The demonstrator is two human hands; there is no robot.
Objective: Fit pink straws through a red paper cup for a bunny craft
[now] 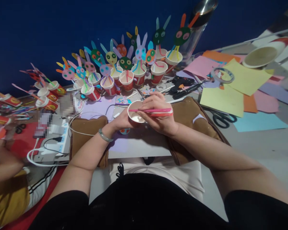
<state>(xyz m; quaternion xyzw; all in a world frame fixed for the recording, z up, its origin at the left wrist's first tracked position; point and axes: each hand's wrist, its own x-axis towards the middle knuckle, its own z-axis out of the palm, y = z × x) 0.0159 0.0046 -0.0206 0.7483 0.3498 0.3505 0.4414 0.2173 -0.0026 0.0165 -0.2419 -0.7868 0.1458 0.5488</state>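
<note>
My left hand (122, 120) is wrapped round the side of a white-lined paper cup (132, 108), whose open mouth faces up towards me. Between the fingers of my right hand (162, 119) is a thin pink drinking straw (159, 110), lying nearly level across the cup's mouth. A second, redder strip shows just beneath it against the hand. My right fingers cover part of the cup's rim. Below the cup, a small round paper face (124, 131) lies on the table, partly hidden by my left hand.
Red paper cups (126, 80) with rabbit figures on straws stand behind. Coloured paper sheets (247, 78), a tape roll (222, 75) and black scissors (222, 118) lie right. Brown pads (86, 127) sit under my forearms. A power strip (63, 140) and another person's arm (4, 166) are left.
</note>
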